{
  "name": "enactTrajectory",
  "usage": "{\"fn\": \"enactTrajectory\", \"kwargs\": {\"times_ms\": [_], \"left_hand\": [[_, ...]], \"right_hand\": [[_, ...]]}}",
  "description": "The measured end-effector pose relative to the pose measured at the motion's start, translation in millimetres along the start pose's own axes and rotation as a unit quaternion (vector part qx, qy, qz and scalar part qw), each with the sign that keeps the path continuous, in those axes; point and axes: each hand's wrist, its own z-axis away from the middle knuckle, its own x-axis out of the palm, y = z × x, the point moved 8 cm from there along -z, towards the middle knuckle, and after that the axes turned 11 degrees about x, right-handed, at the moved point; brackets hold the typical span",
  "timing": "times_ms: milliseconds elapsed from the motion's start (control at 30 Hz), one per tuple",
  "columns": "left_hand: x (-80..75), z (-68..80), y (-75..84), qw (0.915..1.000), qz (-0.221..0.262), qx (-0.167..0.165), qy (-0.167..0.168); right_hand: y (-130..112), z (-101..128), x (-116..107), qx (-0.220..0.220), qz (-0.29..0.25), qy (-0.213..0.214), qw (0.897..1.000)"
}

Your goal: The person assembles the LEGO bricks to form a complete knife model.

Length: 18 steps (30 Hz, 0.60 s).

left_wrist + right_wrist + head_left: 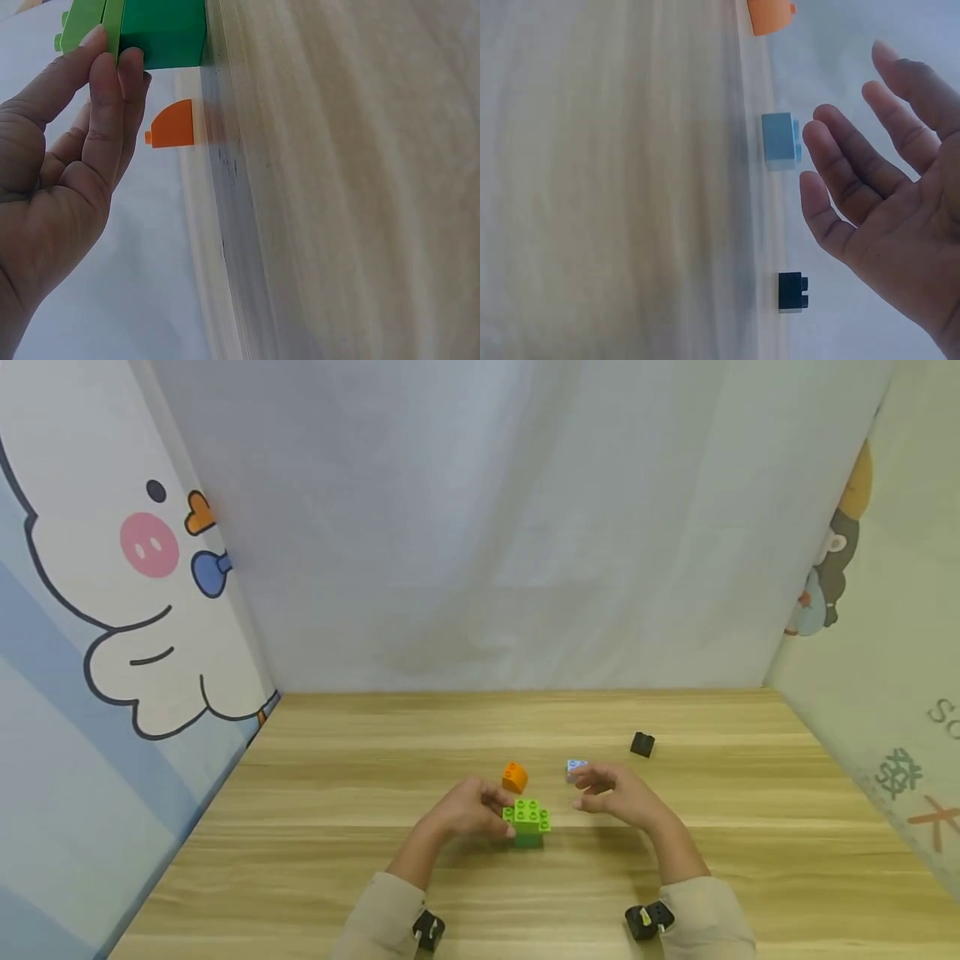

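My left hand [471,810] pinches the left side of a small stack of toy building bricks [527,817], light green on top and dark green below. In the left wrist view the thumb and fingertips grip the stack's light green layers, above its dark green brick [165,34]. My right hand [617,795] hovers to the right with its fingers loosely bent and holds nothing. Nearest to it is a light blue brick [576,768], partly behind the fingertips in the head view. An orange curved brick [514,777] sits just behind the stack.
A small black brick [642,744] lies farther back on the right of the wooden table [360,735]. A pale curtain [480,568] closes off the back, and printed panels stand at the left and right. Each wrist carries a small black camera.
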Motion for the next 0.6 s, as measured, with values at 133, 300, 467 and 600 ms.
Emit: {"fn": "enactTrajectory", "kwargs": {"times_ms": [133,300,467,600], "left_hand": [[1.4,-6.0,-17.5,0.9999,0.003,-0.012,-0.002],[2.8,-9.2,-32.5,0.9999,-0.001,-0.015,-0.006],[2.0,-8.5,-31.9,0.9998,-0.001,-0.018,-0.006],[0.9,-8.4,-31.1,0.9997,0.000,-0.022,-0.006]], "right_hand": [[6,-2,-6,0.011,-0.040,-0.001,0.999],[15,-3,-11,0.034,-0.049,0.019,0.998],[25,-6,-20,0.062,-0.047,0.045,0.996],[28,-8,-24,0.066,-0.059,0.045,0.995]]}}
